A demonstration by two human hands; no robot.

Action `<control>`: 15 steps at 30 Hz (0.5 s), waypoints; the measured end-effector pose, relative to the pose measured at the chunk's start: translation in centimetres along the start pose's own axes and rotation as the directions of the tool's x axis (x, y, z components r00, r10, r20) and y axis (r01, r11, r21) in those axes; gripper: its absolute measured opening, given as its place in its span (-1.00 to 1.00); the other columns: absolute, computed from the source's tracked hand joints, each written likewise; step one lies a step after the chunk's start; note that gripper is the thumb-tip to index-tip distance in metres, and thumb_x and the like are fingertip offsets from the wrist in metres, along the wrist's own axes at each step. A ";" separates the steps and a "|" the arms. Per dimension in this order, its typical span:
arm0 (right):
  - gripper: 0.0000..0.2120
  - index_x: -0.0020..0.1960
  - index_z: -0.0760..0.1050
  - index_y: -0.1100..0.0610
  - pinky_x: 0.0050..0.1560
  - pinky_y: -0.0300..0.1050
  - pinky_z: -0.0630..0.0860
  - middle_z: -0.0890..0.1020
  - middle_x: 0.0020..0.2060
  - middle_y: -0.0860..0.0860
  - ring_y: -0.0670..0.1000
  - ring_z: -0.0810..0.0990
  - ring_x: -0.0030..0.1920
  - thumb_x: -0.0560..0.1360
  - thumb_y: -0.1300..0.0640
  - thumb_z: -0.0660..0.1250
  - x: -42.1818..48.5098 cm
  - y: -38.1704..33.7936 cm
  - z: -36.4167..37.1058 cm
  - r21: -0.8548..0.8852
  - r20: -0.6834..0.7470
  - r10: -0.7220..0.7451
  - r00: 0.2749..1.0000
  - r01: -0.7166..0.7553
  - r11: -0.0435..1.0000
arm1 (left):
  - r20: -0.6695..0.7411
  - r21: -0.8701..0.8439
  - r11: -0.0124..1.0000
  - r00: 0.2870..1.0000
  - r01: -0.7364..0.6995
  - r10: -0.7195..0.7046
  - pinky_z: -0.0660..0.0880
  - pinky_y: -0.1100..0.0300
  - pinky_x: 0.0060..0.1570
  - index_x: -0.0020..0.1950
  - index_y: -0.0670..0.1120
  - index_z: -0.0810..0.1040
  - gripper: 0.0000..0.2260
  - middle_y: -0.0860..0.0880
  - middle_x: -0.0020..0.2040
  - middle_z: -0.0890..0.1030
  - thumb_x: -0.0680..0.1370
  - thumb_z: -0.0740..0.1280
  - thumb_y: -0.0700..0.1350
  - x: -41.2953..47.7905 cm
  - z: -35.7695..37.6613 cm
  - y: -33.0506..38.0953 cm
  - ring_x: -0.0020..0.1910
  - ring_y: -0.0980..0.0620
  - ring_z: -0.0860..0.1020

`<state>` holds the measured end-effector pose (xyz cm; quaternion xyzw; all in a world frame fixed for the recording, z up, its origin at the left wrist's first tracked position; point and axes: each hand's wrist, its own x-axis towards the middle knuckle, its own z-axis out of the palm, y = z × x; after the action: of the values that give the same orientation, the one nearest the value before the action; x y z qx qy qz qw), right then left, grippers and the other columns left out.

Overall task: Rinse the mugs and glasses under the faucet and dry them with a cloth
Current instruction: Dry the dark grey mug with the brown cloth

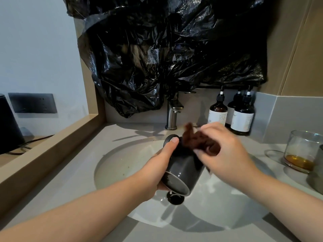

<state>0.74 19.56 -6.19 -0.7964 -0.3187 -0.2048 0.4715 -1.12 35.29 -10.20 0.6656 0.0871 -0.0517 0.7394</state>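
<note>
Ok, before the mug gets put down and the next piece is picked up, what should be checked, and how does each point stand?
1. Secure hold: ok. The left hand grips the mug, thumb near its base.
2. Mug over the sink: ok, tipped with its mouth toward the camera.
3. Cloth in use: ok. The right hand holds it against the mug's outside.
4. Mug inside dry: cannot tell, the interior is dark.
5. Faucet off: ok, no stream shows.
6. Glass on the right counter rinsed: not ok, amber liquid sits in its bottom.
</note>
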 end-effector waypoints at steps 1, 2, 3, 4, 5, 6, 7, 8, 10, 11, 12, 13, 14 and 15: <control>-0.77 0.07 0.54 0.35 0.22 -0.41 0.24 0.44 0.25 0.32 0.08 0.40 0.32 0.47 0.24 0.36 -0.4 -0.3 0.4 0.005 0.058 -0.009 0.998 0.008 1.000 | -0.025 -0.030 1.000 1.000 0.001 -0.002 0.55 -0.09 0.12 0.22 0.06 0.57 -0.26 -0.05 0.00 0.70 0.18 0.40 0.46 0.8 -0.1 -0.2 0.03 -0.10 0.66; -0.69 0.11 0.53 0.27 0.26 -0.44 0.20 0.41 0.31 0.21 0.09 0.37 0.37 0.43 0.14 0.39 -0.5 0.2 0.6 -0.049 0.113 -0.086 0.990 0.091 0.995 | -0.021 -0.057 0.998 1.000 -0.016 0.015 0.55 -0.11 0.13 0.25 0.06 0.56 -0.19 -0.04 0.01 0.70 0.12 0.41 0.49 1.4 -0.2 -0.3 0.05 -0.10 0.65; -0.68 0.10 0.54 0.10 0.24 -0.50 0.18 0.40 0.33 0.00 -0.05 0.36 0.37 0.38 0.03 0.43 -0.6 1.0 0.7 -0.137 0.170 -0.149 0.974 0.173 0.975 | -0.031 -0.045 0.998 0.999 -0.040 0.038 0.56 -0.10 0.10 0.22 0.09 0.57 -0.25 -0.02 0.00 0.70 0.18 0.37 0.50 0.9 -0.2 -0.1 0.04 -0.08 0.66; -0.65 0.08 0.51 -0.09 0.23 -0.55 0.16 0.37 0.34 -0.17 -0.23 0.33 0.34 0.33 -0.07 0.46 -0.7 1.5 0.5 -0.179 0.218 -0.155 0.964 0.195 0.964 | -0.037 -0.023 0.998 0.998 -0.056 0.055 0.59 -0.07 0.04 0.18 0.12 0.59 -0.38 -0.01 -0.02 0.71 0.30 0.28 0.48 0.3 -0.1 -0.1 0.02 -0.05 0.67; -0.62 0.06 0.46 -0.23 0.22 -0.57 0.15 0.33 0.34 -0.29 -0.35 0.29 0.31 0.29 -0.18 0.47 -1.0 1.5 0.3 -0.176 0.236 -0.130 0.963 0.174 0.969 | -0.033 -0.008 0.999 0.998 -0.054 0.054 0.61 -0.03 -0.01 0.15 0.13 0.59 -0.46 0.01 -0.03 0.71 0.38 0.19 0.45 0.1 -0.3 -0.3 -0.01 -0.03 0.67; -0.62 0.03 0.42 -0.29 0.21 -0.58 0.16 0.31 0.32 -0.35 -0.40 0.28 0.29 0.27 -0.28 0.43 -1.2 2.0 0.1 -0.194 0.257 -0.115 0.960 0.167 0.967 | -0.030 0.011 0.999 0.998 -0.052 0.052 0.62 -0.01 -0.02 0.14 0.14 0.59 -0.47 0.02 -0.03 0.71 0.41 0.14 0.44 0.3 -0.6 -0.6 -0.02 -0.02 0.67; -0.67 0.00 0.43 -0.30 0.19 -0.56 0.19 0.34 0.29 -0.37 -0.40 0.31 0.26 0.27 -0.31 0.37 -1.2 1.6 0.5 -0.178 0.229 -0.140 0.963 0.183 0.967 | -0.031 0.023 0.999 0.999 -0.038 0.039 0.61 0.00 -0.02 0.15 0.13 0.58 -0.47 0.02 -0.03 0.71 0.42 0.13 0.44 -0.1 -0.7 -0.9 -0.03 -0.01 0.67; -0.72 -0.03 0.47 -0.25 0.15 -0.54 0.23 0.40 0.23 -0.35 -0.38 0.37 0.21 0.31 -0.30 0.32 -1.3 1.8 0.7 -0.193 0.175 -0.164 0.971 0.197 0.961 | -0.037 0.033 0.998 0.998 -0.052 0.053 0.62 0.00 -0.02 0.15 0.12 0.58 -0.47 0.00 -0.04 0.71 0.41 0.14 0.43 0.0 -0.5 -0.7 -0.04 -0.02 0.67; -0.75 -0.10 0.56 -0.05 0.06 -0.41 0.37 0.52 0.06 -0.26 -0.25 0.48 0.07 0.39 -0.20 0.28 -1.2 1.7 1.2 -0.209 0.065 -0.216 0.974 0.225 0.952 | -0.080 0.034 0.997 0.995 -0.063 0.066 0.62 0.00 -0.03 0.13 0.10 0.57 -0.49 -0.02 -0.04 0.70 0.40 0.19 0.41 -0.4 -0.1 -0.5 -0.06 -0.03 0.67; -0.75 -0.13 0.56 0.04 0.01 -0.29 0.43 0.55 -0.02 -0.19 -0.18 0.51 0.00 0.42 -0.14 0.29 -1.1 1.8 1.4 -0.253 0.011 -0.241 0.970 0.236 0.938 | -0.093 0.033 0.998 0.995 -0.046 0.049 0.62 0.00 -0.03 0.13 0.09 0.56 -0.50 -0.02 -0.04 0.70 0.40 0.20 0.40 -0.3 0.0 -0.4 -0.07 -0.03 0.67; -0.78 -0.12 0.56 0.08 -0.05 -0.18 0.48 0.57 -0.08 -0.13 -0.11 0.53 -0.05 0.43 -0.07 0.31 -1.0 1.9 1.4 -0.329 -0.035 -0.270 0.962 0.244 0.912 | -0.093 0.044 0.998 0.994 -0.047 0.051 0.62 0.01 -0.02 0.12 0.09 0.55 -0.51 -0.02 -0.04 0.69 0.40 0.21 0.40 -0.4 0.1 -0.4 -0.07 -0.04 0.67; -0.84 -0.09 0.56 0.09 -0.10 -0.10 0.50 0.57 -0.11 -0.10 -0.06 0.53 -0.08 0.43 0.01 0.35 -0.8 1.9 1.3 -0.376 -0.067 -0.284 0.956 0.240 0.895 | -0.087 0.055 0.997 0.995 -0.051 0.055 0.61 0.00 0.01 0.11 0.10 0.55 -0.52 -0.02 -0.03 0.69 0.41 0.21 0.39 -0.5 0.1 -0.4 -0.06 -0.04 0.67; -0.84 -0.01 0.54 0.08 -0.13 -0.08 0.52 0.58 -0.11 -0.09 -0.04 0.53 -0.08 0.43 0.08 0.37 -0.8 1.8 1.2 -0.403 -0.084 -0.287 0.954 0.230 0.886 | -0.093 0.056 0.997 0.994 -0.055 0.060 0.60 -0.01 0.03 0.11 0.11 0.55 -0.53 -0.01 -0.02 0.68 0.41 0.21 0.40 -0.5 0.1 -0.4 -0.05 -0.04 0.67; -0.78 0.07 0.53 0.06 -0.14 -0.09 0.52 0.57 -0.10 -0.09 -0.04 0.52 -0.07 0.43 0.12 0.37 -0.7 1.7 1.3 -0.427 -0.084 -0.296 0.951 0.234 0.873 | -0.105 0.063 0.997 0.993 -0.051 0.057 0.59 -0.02 0.05 0.11 0.12 0.55 -0.53 0.00 -0.01 0.68 0.40 0.21 0.40 -0.4 0.1 -0.4 -0.05 -0.04 0.66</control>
<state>1.49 19.86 -8.28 -0.8091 -0.3391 -0.3881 0.2822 -1.62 35.12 -10.52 0.6913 0.1068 0.0013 0.7146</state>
